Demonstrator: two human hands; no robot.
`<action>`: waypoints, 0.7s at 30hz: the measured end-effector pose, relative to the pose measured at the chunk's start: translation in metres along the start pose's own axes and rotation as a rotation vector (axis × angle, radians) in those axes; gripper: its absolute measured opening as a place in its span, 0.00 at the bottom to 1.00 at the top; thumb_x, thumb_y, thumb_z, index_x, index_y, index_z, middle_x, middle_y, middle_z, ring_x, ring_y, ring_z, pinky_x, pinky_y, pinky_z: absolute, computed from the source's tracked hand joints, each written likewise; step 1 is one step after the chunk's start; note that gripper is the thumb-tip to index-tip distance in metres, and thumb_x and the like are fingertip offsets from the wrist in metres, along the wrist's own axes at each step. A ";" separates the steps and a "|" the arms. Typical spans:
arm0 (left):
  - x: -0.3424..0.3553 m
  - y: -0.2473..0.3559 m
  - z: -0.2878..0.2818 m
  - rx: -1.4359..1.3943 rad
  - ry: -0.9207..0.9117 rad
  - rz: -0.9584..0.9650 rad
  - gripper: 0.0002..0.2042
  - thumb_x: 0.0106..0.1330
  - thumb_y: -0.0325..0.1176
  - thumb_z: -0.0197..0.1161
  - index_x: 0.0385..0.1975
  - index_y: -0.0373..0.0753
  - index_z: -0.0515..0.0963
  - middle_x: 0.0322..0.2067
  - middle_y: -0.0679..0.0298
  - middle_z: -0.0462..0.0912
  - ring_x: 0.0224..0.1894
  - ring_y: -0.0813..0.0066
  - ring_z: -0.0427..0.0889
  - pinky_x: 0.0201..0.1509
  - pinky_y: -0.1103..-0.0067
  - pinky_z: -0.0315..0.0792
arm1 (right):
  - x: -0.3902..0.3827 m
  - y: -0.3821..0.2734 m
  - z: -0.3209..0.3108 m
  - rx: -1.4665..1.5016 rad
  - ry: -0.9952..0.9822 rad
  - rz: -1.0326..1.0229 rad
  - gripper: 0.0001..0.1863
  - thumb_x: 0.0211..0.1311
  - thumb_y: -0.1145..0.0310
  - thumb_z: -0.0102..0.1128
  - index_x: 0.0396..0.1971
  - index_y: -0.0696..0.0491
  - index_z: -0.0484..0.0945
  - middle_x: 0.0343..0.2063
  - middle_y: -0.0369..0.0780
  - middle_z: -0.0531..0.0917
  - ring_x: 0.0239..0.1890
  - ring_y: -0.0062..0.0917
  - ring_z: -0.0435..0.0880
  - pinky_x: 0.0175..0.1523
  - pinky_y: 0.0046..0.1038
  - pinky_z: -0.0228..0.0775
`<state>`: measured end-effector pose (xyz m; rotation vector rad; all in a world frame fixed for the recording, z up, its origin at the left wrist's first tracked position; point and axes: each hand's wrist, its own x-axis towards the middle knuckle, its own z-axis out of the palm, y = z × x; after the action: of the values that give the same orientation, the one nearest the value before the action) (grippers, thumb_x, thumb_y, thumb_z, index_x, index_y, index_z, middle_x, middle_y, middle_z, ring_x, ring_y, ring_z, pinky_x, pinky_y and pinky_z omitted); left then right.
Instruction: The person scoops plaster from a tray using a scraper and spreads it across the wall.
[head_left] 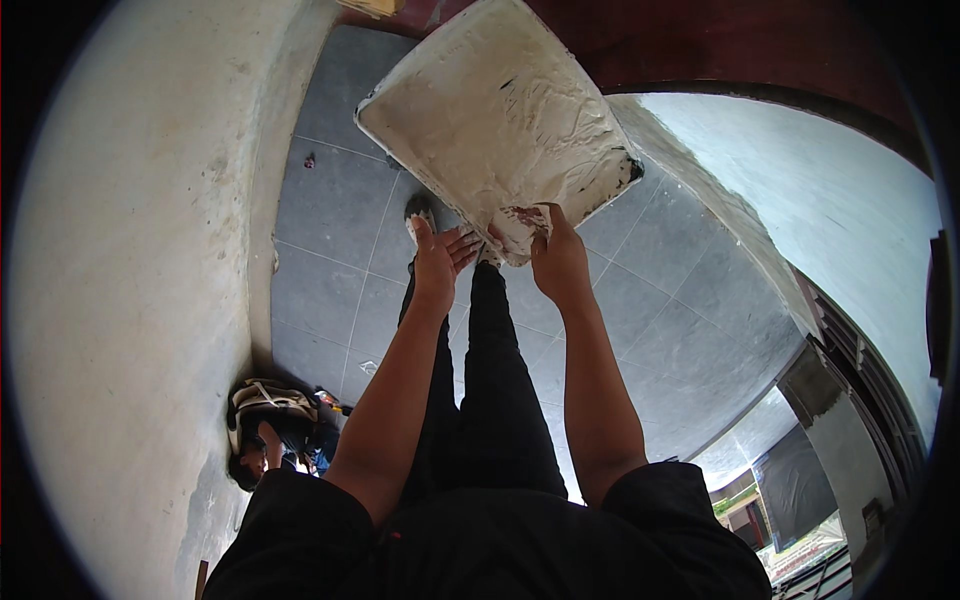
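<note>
A pale square tray (pixel 470 110) with rounded corners stands ahead of me, coated inside with thick cream-coloured paste that looks like putty or plaster. My right hand (pixel 560 255) is closed on a flat, paste-smeared piece (pixel 520 225) at the tray's near corner; its exact kind is hidden under the paste. Just left of that corner is my left hand (pixel 440 262), fingers stretched out and marked with white paste. It holds nothing. Whether its fingertips touch the smeared piece or the tray, I cannot tell.
Grey tiles (pixel 330 210) cover the floor under my feet. A plastered wall (pixel 140 230) runs along the left, and a pale wall (pixel 800 170) curves round the right. A person (pixel 262 440) is low by the left wall. A dark red surface (pixel 720 45) lies beyond the tray.
</note>
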<state>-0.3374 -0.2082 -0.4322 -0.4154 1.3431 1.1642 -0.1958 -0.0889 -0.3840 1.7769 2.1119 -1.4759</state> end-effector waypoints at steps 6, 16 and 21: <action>-0.001 0.001 -0.002 0.019 -0.008 0.002 0.55 0.63 0.76 0.25 0.59 0.18 0.64 0.55 0.40 0.74 0.60 0.51 0.74 0.67 0.64 0.64 | -0.004 -0.010 -0.004 -0.107 0.058 -0.131 0.20 0.61 0.77 0.52 0.54 0.55 0.70 0.42 0.55 0.79 0.46 0.53 0.77 0.51 0.45 0.69; -0.006 -0.008 0.001 0.009 -0.044 0.000 0.54 0.63 0.76 0.25 0.59 0.19 0.65 0.55 0.40 0.74 0.60 0.51 0.73 0.67 0.65 0.64 | -0.007 -0.010 0.001 -0.160 -0.046 -0.066 0.19 0.60 0.75 0.53 0.53 0.52 0.75 0.37 0.55 0.82 0.42 0.52 0.81 0.47 0.45 0.72; -0.010 -0.009 0.002 -0.006 -0.064 0.028 0.54 0.63 0.76 0.25 0.60 0.18 0.64 0.56 0.40 0.73 0.61 0.51 0.72 0.68 0.65 0.63 | -0.002 -0.013 -0.002 -0.126 -0.076 -0.054 0.20 0.58 0.74 0.53 0.52 0.55 0.75 0.35 0.56 0.82 0.40 0.52 0.81 0.47 0.45 0.72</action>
<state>-0.3266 -0.2144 -0.4262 -0.3623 1.2939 1.1953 -0.2037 -0.0882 -0.3736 1.6077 2.1793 -1.3652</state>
